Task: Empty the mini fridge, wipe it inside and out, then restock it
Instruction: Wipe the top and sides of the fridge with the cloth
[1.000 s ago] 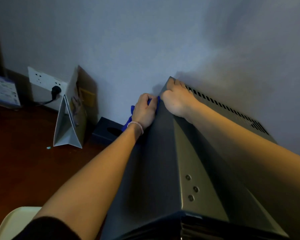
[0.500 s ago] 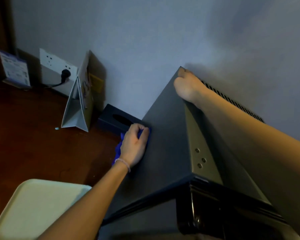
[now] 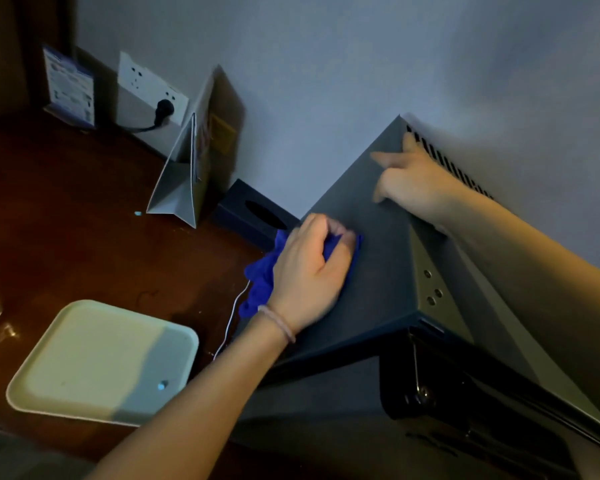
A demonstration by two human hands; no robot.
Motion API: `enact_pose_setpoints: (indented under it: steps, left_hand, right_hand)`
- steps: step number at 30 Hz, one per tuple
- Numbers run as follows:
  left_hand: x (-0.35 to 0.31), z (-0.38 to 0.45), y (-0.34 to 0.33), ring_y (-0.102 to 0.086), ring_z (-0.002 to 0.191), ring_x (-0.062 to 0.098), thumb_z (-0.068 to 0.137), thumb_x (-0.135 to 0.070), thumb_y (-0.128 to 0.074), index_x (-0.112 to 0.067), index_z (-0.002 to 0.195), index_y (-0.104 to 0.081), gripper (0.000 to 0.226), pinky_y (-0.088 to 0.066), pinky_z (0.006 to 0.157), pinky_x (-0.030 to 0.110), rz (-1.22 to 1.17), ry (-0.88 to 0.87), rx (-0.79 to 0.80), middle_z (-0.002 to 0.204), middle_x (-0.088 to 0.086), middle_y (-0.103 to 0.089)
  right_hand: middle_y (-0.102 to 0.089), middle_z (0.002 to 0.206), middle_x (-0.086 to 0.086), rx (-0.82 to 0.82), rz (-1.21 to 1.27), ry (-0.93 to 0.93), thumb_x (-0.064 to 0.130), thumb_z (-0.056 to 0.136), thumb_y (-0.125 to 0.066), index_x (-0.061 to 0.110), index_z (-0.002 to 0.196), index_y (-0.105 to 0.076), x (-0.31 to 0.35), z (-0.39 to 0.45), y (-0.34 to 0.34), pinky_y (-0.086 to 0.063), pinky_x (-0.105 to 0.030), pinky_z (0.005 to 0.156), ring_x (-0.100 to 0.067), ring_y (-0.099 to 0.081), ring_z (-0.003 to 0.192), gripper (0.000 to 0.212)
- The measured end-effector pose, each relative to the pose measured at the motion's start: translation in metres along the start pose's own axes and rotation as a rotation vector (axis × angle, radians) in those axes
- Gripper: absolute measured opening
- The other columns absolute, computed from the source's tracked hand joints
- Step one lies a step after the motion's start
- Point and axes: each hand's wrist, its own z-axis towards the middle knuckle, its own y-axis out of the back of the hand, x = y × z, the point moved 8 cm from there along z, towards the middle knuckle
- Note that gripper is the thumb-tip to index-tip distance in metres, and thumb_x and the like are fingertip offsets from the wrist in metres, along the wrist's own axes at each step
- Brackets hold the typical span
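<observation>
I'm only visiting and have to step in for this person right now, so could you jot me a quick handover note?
Left hand: grips the blue cloth and presses it on the mini fridge's left side panel.
Right hand: fingers spread loosely, resting near the fridge's top back corner beside the vent slots, steadying it.
Nearby: an empty pale tray on the wooden table.
Done: side wipe under way.
Left: I can't see the inside, so check it; finish the outside, then restock.

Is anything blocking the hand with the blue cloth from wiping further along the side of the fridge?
Nothing visible does. The left hand holds the blue cloth against the mini fridge side panel, which is bare ahead. The right hand rests higher, at the top edge.
</observation>
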Motion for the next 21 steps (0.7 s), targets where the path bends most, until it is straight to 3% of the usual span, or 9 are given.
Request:
enact_pose_setpoints:
  steps: [3, 5, 10, 15, 17, 21]
  left_hand:
    - [0.010, 0.039, -0.013, -0.058, 0.091, 0.016, 0.093, -0.048, -0.046, -0.023, 0.086, -0.054, 0.027, -0.047, 0.086, 0.046, 0.012, 0.012, 0.025, 0.091, -0.008, -0.059]
    - [0.024, 0.062, -0.023, -0.056, 0.087, 0.012, 0.094, -0.046, -0.047, -0.023, 0.084, -0.053, 0.026, -0.048, 0.084, 0.046, -0.005, 0.047, 0.046, 0.088, -0.009, -0.059]
    - [0.064, 0.097, -0.037, -0.055, 0.082, 0.009, 0.097, -0.043, -0.048, -0.021, 0.090, -0.056, 0.024, -0.049, 0.086, 0.046, 0.035, 0.106, 0.075, 0.088, -0.010, -0.059]
    - [0.088, 0.090, -0.032, -0.058, 0.091, 0.011, 0.095, -0.048, -0.049, -0.028, 0.085, -0.053, 0.023, -0.047, 0.091, 0.045, 0.069, 0.174, 0.040, 0.093, -0.010, -0.061]
    - [0.090, 0.073, -0.027, -0.057, 0.095, 0.012, 0.094, -0.049, -0.049, -0.026, 0.087, -0.053, 0.025, -0.046, 0.094, 0.045, 0.072, 0.180, 0.037, 0.096, -0.008, -0.060]
    - [0.093, 0.017, -0.006, -0.058, 0.095, 0.017, 0.093, -0.055, -0.046, -0.029, 0.089, -0.052, 0.027, -0.046, 0.092, 0.051, 0.086, 0.161, 0.049, 0.091, -0.012, -0.056]
  right_hand:
    - [0.009, 0.169, -0.005, -0.001, -0.037, -0.037, 0.008, 0.079, -0.060, 0.010, 0.133, -0.061, 0.004, -0.002, 0.001, -0.016, -0.054, 0.123, -0.027, 0.002, 0.155, 0.055]
    - [0.002, 0.169, -0.005, -0.011, -0.055, -0.048, 0.008, 0.078, -0.063, 0.002, 0.131, -0.060, 0.004, -0.002, 0.001, -0.019, -0.053, 0.122, -0.028, -0.004, 0.155, 0.054]
    - [-0.028, 0.152, -0.003, -0.073, -0.071, -0.064, 0.012, 0.077, -0.067, 0.005, 0.132, -0.061, 0.007, -0.007, 0.008, -0.028, -0.047, 0.117, -0.026, -0.024, 0.144, 0.056]
    - [-0.014, 0.164, -0.002, -0.069, -0.044, -0.081, 0.010, 0.077, -0.065, 0.007, 0.139, -0.055, 0.007, -0.006, 0.009, -0.024, -0.050, 0.120, -0.027, -0.014, 0.150, 0.063]
    - [-0.007, 0.167, -0.002, -0.063, -0.026, -0.077, 0.011, 0.076, -0.065, 0.016, 0.145, -0.050, 0.008, -0.006, 0.009, -0.022, -0.052, 0.121, -0.028, -0.010, 0.153, 0.071]
    - [0.008, 0.169, -0.003, -0.078, -0.048, -0.116, 0.013, 0.075, -0.068, 0.028, 0.160, -0.014, 0.003, -0.002, 0.010, -0.014, -0.058, 0.122, -0.029, 0.007, 0.155, 0.102]
